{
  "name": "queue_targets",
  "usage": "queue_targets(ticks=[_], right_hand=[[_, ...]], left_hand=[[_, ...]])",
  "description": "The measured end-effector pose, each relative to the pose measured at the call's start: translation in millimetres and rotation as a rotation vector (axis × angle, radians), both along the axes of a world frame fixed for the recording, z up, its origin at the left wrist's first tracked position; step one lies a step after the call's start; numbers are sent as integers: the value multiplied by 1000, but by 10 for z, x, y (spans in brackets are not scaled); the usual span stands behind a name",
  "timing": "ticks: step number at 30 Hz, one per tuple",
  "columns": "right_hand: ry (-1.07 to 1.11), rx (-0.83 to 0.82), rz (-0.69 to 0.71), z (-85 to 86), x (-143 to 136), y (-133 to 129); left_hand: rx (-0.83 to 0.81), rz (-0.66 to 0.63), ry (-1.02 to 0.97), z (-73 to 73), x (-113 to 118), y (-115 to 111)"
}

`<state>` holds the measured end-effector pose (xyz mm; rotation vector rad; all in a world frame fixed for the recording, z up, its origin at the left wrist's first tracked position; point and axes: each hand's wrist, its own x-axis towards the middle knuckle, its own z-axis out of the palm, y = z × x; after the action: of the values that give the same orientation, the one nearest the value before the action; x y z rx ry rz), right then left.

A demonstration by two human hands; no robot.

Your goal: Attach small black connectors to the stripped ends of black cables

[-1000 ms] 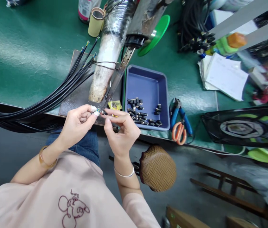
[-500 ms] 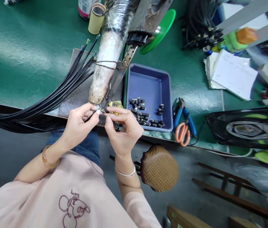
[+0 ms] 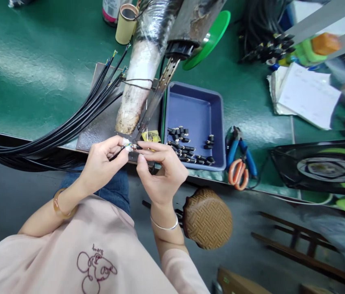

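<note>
My left hand (image 3: 107,159) pinches the end of a black cable (image 3: 116,155), whose thin coloured wires (image 3: 128,145) stick out past the fingertips. Thumb and forefinger of my right hand (image 3: 162,169) close around a small black connector with metal pins (image 3: 135,146), partly hidden by the fingers. Wires and pins meet or nearly meet; contact is too small to tell. Just above both hands is the lower end of a soldering iron (image 3: 157,98) with a perforated metal shaft. Next to it slants a tube wrapped in white and clear film (image 3: 132,94).
A blue tray (image 3: 193,96) holds several black connectors (image 3: 184,153). Right of it lie blue-handled cutters (image 3: 233,149) and orange-handled scissors (image 3: 238,173). Bundled black cables (image 3: 68,126) hang over the left bench edge. A stool (image 3: 207,218) stands below.
The pinned connector now shows between my fingertips, where a thin strand showed at my right fingers before. My right hand has shifted slightly right and down; the whole view has moved a little.
</note>
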<state>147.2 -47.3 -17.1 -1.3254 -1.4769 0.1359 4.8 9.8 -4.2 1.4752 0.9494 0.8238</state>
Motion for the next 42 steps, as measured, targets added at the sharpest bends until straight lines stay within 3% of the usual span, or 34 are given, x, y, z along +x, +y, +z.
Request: queue_targets(ticks=[10, 19, 33, 37, 42], right_hand=[[-42, 96, -107, -29, -77, -34], [276, -137, -39, 28, -127, -50], [-66, 8, 15, 51, -7, -15], [-47, 45, -41, 41, -9, -16], [69, -27, -65, -36, -49, -20]], left_hand=[[-26, 45, -52, 37, -36, -57], [-185, -48, -196, 63, -112, -62], [-199, -46, -195, 77, -102, -24], [-213, -59, -190, 85, -84, -34], [-263, -55, -221, 50, -62, -33]])
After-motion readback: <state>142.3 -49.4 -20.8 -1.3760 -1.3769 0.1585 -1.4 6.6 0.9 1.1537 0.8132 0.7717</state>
